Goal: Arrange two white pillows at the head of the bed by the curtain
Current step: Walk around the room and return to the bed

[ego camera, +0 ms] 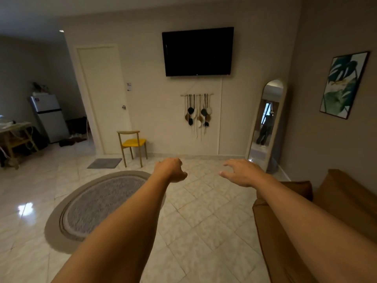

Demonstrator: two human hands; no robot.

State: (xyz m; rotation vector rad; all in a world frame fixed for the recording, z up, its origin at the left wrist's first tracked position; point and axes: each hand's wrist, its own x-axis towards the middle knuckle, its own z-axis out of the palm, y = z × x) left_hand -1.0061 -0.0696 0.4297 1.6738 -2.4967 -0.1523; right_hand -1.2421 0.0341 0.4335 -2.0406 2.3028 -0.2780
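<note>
Both my arms stretch forward over the tiled floor. My left hand (171, 169) is curled into a loose fist and holds nothing. My right hand (242, 172) hangs palm down with its fingers spread apart, also holding nothing. No pillow, bed or curtain appears in this view; I face a wall with a television.
A brown sofa (318, 217) stands at the right, under my right arm. A round grey rug (98, 205) lies on the floor at the left. A yellow chair (132, 147), a closed door (104, 99), a standing mirror (265, 123) and a wall television (197, 51) line the far wall. A fridge (49, 117) and table (14, 137) are far left.
</note>
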